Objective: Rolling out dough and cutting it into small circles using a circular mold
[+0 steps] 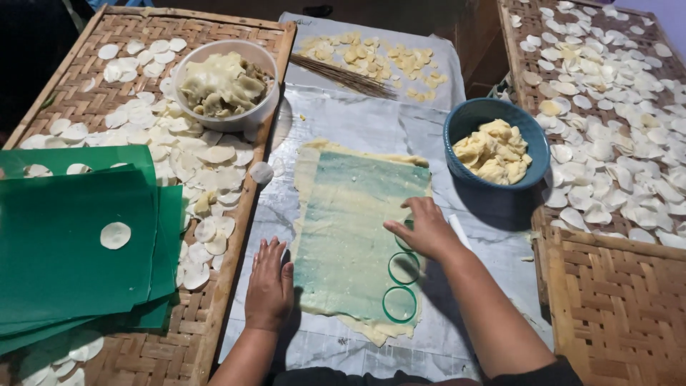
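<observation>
A thin sheet of pale dough (350, 236) lies spread on a green plastic sheet in the middle of the work surface. Two round holes (402, 284) are cut near its right edge, showing green. My right hand (423, 227) presses down on the dough's right edge, above the holes, fingers closed around something I cannot make out. Beside the dough's left edge, my left hand (269, 283) rests flat on the clear plastic cover (357, 129), fingers spread, holding nothing.
A white bowl (227, 80) and a blue bowl (494, 143) hold dough lumps. Woven bamboo trays on the left (107, 93) and right (614, 286) carry several cut dough discs. Green plastic sheets (71, 243) are stacked at left. A bundle of thin sticks (343, 75) lies behind.
</observation>
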